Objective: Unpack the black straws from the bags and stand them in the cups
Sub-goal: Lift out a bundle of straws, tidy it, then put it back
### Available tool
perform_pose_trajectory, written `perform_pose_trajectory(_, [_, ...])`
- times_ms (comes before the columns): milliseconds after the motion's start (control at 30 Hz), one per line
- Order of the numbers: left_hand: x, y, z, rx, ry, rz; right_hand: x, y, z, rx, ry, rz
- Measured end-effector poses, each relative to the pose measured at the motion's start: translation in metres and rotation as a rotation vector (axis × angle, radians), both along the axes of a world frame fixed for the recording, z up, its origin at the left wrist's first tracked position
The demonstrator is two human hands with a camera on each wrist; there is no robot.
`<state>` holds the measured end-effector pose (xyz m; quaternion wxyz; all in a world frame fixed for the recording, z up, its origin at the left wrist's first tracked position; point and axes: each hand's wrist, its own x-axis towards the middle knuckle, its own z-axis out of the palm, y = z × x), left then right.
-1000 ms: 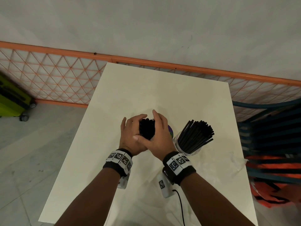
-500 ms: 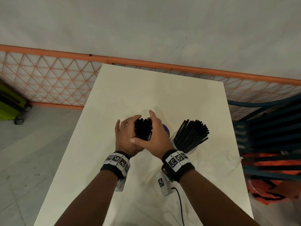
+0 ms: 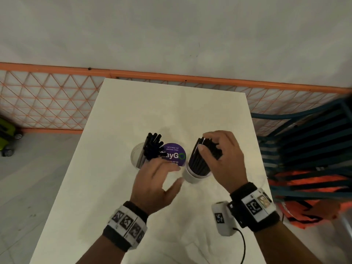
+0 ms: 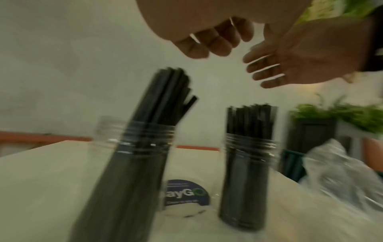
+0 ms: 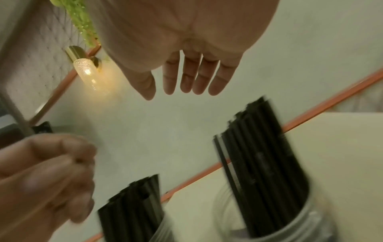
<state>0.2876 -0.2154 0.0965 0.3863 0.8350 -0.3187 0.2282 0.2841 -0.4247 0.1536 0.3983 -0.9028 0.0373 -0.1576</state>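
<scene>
Both clear cups are holding black straws near the middle of the worktop (image 3: 118,187): the left cup (image 3: 137,156) has a leaning bundle (image 3: 152,147), the right cup (image 3: 198,173) a fuller bundle (image 3: 202,159). An emptied bag (image 4: 339,172) is lying toward the right edge, so the task is looking nearly finished. The left hand (image 3: 154,185) is hovering with fingers loosely spread, holding nothing. The right hand (image 3: 224,159) is hanging over the right bundle's tips, fingers relaxed; whether they are touching is unclear.

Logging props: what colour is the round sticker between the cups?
Purple round sticker, white lettering; head view.
</scene>
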Motion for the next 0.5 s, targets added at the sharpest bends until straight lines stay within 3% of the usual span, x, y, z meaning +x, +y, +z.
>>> perform_pose_trajectory(100, [-0.011, -0.040, -0.011, 0.026, 0.281, -0.096, -0.005, -0.034, -0.006, -0.010, -0.002, -0.100])
perform_pose_trajectory(233, [-0.003, -0.083, -0.021, -0.001, 0.688, 0.064, -0.014, -0.060, -0.023, -0.018, 0.111, -0.129])
perform_pose_trajectory(500, [0.031, -0.119, -0.038, 0.146, 0.769, 0.268, -0.021, -0.073, -0.047, -0.009, 0.205, -0.099])
